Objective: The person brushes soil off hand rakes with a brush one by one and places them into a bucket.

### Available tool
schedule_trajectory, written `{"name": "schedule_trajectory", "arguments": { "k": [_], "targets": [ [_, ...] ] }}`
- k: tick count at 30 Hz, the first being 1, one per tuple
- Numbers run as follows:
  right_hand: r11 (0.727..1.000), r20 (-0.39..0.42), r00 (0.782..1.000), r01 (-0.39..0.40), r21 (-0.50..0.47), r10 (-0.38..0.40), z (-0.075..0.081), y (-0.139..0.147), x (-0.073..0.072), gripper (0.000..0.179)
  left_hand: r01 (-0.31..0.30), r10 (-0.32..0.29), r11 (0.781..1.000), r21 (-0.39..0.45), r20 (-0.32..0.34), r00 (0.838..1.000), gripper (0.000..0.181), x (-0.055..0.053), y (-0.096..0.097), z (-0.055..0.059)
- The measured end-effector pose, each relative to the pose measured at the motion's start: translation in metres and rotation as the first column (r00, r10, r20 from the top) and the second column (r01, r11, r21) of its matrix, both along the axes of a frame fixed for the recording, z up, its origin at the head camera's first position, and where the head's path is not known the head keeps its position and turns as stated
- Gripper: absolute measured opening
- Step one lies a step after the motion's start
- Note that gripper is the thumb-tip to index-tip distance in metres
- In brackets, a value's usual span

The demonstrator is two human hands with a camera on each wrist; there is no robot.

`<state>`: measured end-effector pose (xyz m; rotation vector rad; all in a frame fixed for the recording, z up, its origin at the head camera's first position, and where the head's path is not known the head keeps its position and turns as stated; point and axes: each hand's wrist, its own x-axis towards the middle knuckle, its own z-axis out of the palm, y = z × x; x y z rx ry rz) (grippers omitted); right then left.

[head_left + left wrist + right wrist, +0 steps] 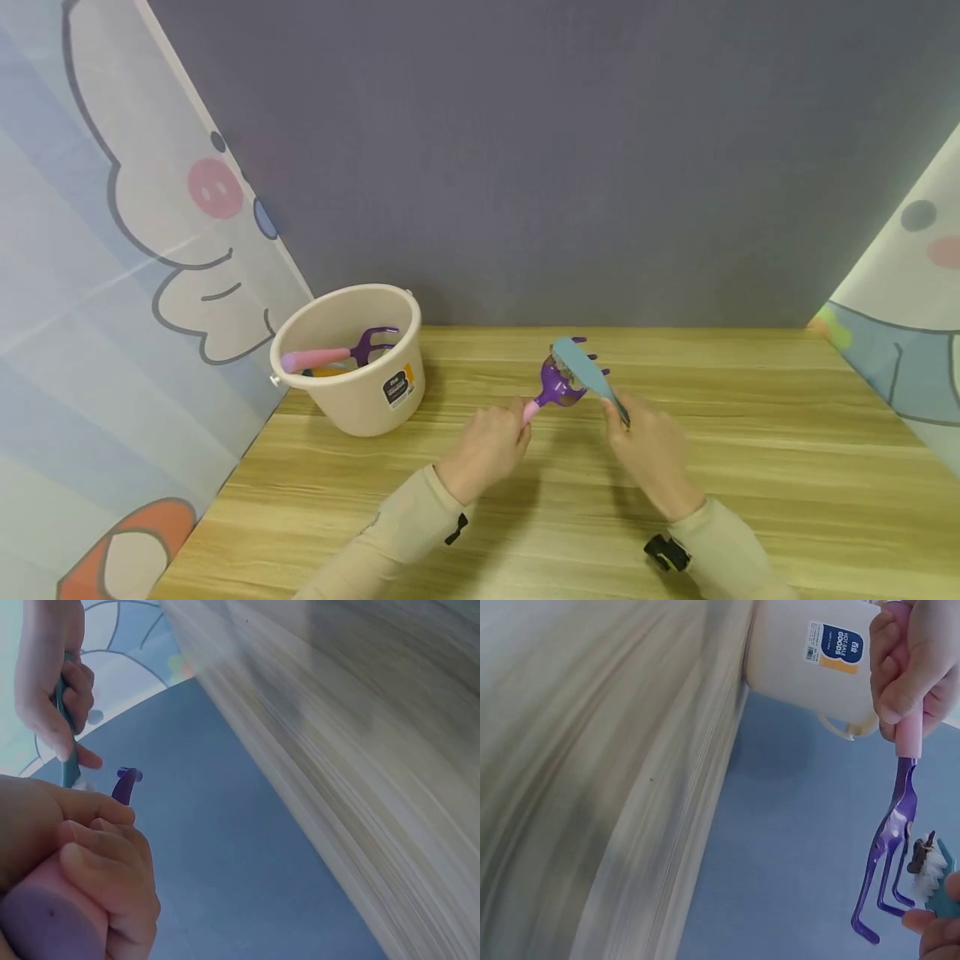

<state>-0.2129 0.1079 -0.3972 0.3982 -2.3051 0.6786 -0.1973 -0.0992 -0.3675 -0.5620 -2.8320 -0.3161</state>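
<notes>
My left hand point(487, 446) grips the pink handle point(909, 739) of a small garden rake, its purple tined head point(555, 383) raised over the table. In my right hand point(652, 454) is a teal scrub brush point(581, 364), held by its handle, bristles facing the rake. The brush overlaps the rake head in the head view. White bristles point(931, 874) show in the right wrist view beside the tines, with a brown clump of dirt point(921, 855) at them. Brown smudges also mark the rake head. The left wrist view shows the handle's rounded purple end point(56, 919) below my left hand.
A cream bucket point(371, 408) stands at the table's back left. Inside it lies another purple garden fork point(367, 346) with a pink handle, plus something yellow. A grey panel point(525, 167) rises behind the wooden table point(750, 417); printed cloths hang at both sides.
</notes>
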Motion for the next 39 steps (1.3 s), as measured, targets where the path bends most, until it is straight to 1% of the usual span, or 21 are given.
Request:
{"name": "schedule_trajectory", "arguments": {
  "k": [3, 5, 8, 10, 13, 18, 21, 24, 27, 29, 31, 33, 35, 37, 39],
  "targets": [
    [0.999, -0.055, 0.998, 0.021, 0.031, -0.02, -0.003, -0.002, -0.003, 0.026, 0.015, -0.018, 0.999, -0.036, -0.069, 0.997, 0.014, 0.001, 0.001, -0.002],
    [0.998, -0.113, 0.993, 0.026, 0.062, -0.019, -0.005, -0.004, -0.005, 0.025, 0.016, -0.021, 0.999, -0.043, -0.104, 0.994, 0.014, 0.002, 0.001, -0.003],
    [0.993, -0.201, 0.98, 0.028, 0.119, -0.003, -0.008, -0.007, -0.007, 0.026, 0.007, -0.011, 0.999, -0.034, -0.116, 0.993, 0.014, 0.002, 0.001, -0.004],
    [0.989, -0.234, 0.972, 0.029, 0.145, 0.006, -0.008, -0.008, -0.008, 0.027, -0.002, -0.001, 1.0, -0.027, -0.114, 0.994, 0.014, 0.003, 0.001, -0.005],
    [0.986, -0.237, 0.971, 0.028, 0.165, 0.012, -0.009, -0.01, -0.006, 0.028, -0.013, 0.01, 0.999, -0.031, -0.112, 0.994, 0.014, 0.003, 0.001, -0.004],
    [0.982, -0.188, 0.982, 0.002, 0.19, 0.035, -0.01, -0.014, -0.001, 0.023, -0.035, 0.032, 0.999, -0.04, -0.079, 0.996, 0.017, 0.003, 0.002, -0.004],
    [0.982, -0.136, 0.989, -0.029, 0.184, 0.055, -0.011, -0.016, 0.002, 0.016, -0.044, 0.041, 0.998, -0.039, -0.071, 0.997, 0.017, 0.002, 0.002, -0.005],
    [0.986, -0.072, 0.995, -0.052, 0.16, 0.065, -0.01, -0.017, 0.005, 0.013, -0.046, 0.041, 0.998, -0.046, -0.092, 0.995, 0.018, 0.002, 0.001, -0.007],
    [0.989, 0.026, 0.997, -0.076, 0.124, 0.074, -0.009, -0.015, 0.007, 0.019, -0.043, 0.039, 0.998, -0.046, -0.101, 0.994, 0.017, 0.001, 0.0, -0.008],
    [0.992, 0.11, 0.99, -0.093, 0.085, 0.083, -0.007, -0.015, 0.008, 0.023, -0.043, 0.038, 0.998, -0.046, -0.103, 0.994, 0.017, 0.001, -0.001, -0.009],
    [0.993, 0.206, 0.973, -0.11, 0.031, 0.101, -0.005, -0.014, 0.01, 0.027, -0.043, 0.039, 0.998, -0.041, -0.096, 0.995, 0.016, 0.001, -0.002, -0.009],
    [0.991, 0.294, 0.947, -0.126, -0.038, 0.132, -0.004, -0.013, 0.01, 0.03, -0.043, 0.04, 0.999, -0.033, -0.088, 0.995, 0.016, 0.001, -0.003, -0.009],
    [0.983, 0.358, 0.917, -0.14, -0.116, 0.173, -0.002, -0.012, 0.011, 0.032, -0.042, 0.039, 0.999, -0.026, -0.075, 0.996, 0.016, 0.0, -0.004, -0.009],
    [0.974, 0.399, 0.894, -0.144, -0.176, 0.204, 0.0, -0.011, 0.011, 0.034, -0.039, 0.038, 0.999, -0.017, -0.063, 0.997, 0.016, 0.0, -0.004, -0.009],
    [0.968, 0.409, 0.886, -0.144, -0.204, 0.218, 0.002, -0.01, 0.011, 0.035, -0.037, 0.037, 0.999, -0.015, -0.058, 0.998, 0.016, 0.0, -0.005, -0.009]
  ]
}}
